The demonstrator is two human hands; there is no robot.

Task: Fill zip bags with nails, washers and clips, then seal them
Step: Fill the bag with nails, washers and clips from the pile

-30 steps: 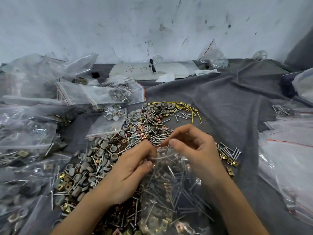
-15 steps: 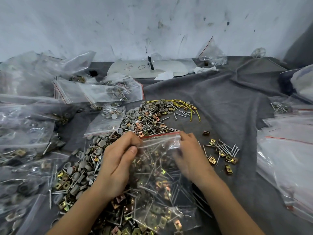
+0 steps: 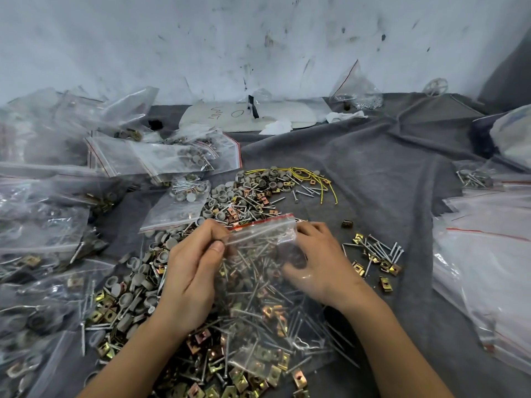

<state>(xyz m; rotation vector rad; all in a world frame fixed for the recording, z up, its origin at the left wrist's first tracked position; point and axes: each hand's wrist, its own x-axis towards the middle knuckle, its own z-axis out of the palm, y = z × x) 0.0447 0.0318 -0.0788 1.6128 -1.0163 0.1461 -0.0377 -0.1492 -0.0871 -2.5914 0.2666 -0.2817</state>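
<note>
Stretching the mouth of the zip bag (image 3: 258, 282) flat is the change in the head view. A second ago both hands bunched the opening together at the centre, fingertips almost touching. Now they stand apart, with the red-lined zip strip (image 3: 261, 224) drawn taut between them. The left hand (image 3: 192, 271) pinches the strip's left end between thumb and curled forefinger. The right hand (image 3: 324, 271) grips the right end, fingers curled over the corner and clear film lying across its thumb side. The bag lies near centre on the grey cloth (image 3: 359, 173), on top of the near end of the loose pile (image 3: 244, 196) of nails, washers and clips, and holds many nails and brass-coloured clips. I judge filling to be over for this bag and sealing to be the step in hand, with a press along the strip needed next. Whether any of the strip is already closed cannot be told. The right thumb is blurred behind the plastic, the bag's near edge merges with the hardware beneath, and washers inside are hard to pick out. Filled bags (image 3: 161, 156) at the left and flat bags (image 3: 488, 254) at the right run off the frame.
</note>
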